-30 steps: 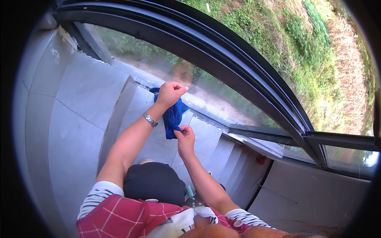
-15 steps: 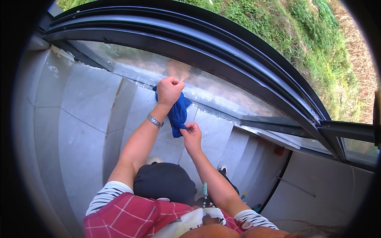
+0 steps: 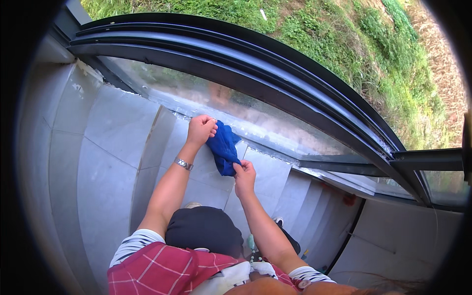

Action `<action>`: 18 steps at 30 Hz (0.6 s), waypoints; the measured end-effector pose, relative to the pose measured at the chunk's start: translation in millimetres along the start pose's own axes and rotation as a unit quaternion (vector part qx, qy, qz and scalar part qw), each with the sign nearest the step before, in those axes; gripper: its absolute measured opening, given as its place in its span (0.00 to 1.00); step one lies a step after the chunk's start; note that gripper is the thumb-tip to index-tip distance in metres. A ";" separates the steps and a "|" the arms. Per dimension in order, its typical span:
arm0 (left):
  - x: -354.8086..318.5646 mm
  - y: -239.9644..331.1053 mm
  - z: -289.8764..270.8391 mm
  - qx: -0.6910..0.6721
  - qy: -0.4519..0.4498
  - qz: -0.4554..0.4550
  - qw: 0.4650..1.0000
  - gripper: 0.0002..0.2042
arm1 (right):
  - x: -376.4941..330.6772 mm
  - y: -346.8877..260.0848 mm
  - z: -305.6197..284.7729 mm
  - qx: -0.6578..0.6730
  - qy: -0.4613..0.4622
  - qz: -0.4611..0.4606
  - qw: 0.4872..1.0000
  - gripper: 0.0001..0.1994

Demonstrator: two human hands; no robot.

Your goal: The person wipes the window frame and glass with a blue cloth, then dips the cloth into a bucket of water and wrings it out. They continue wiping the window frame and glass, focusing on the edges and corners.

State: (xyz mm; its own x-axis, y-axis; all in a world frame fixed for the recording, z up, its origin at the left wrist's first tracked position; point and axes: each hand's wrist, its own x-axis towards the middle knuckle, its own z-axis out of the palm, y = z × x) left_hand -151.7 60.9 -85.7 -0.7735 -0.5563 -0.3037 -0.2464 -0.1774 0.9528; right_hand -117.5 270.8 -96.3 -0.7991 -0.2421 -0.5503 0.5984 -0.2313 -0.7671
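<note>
A blue cloth (image 3: 222, 147) hangs bunched between my two hands, above the grey tiled steps. My left hand (image 3: 201, 129) is closed on its upper left end, with a metal-band watch (image 3: 184, 163) on the wrist. Lower down and to the right, my right hand (image 3: 245, 176) pinches the cloth's bottom right corner between thumb and fingers. Just beyond the cloth runs the lower edge of a window pane (image 3: 236, 105), smeared whitish along the bottom.
A dark window frame with rails (image 3: 236, 66) curves across the far side; greenery lies outside. Tiled stairs (image 3: 300, 196) go down to the right. A raised tile step (image 3: 150, 142) stands at the left. My bent knee (image 3: 204, 228) is below my hands.
My left hand has come down and a little left, away from the glass. My right hand has shifted slightly right and down. The cloth is now spread wider between them.
</note>
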 end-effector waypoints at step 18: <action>-24.8 -25.5 -66.9 0.083 -0.045 -0.058 0.994 0.22 | 10.4 -80.8 84.9 0.006 -0.244 -0.076 0.967 0.07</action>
State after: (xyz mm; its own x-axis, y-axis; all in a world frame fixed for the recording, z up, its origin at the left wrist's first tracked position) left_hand -87.2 24.9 -102.5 -0.7816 -0.4635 -0.4174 -0.4246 -0.0948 0.9004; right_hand -169.3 207.0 -12.0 -0.7566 -0.6201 -0.2075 0.4788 -0.3092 -0.8217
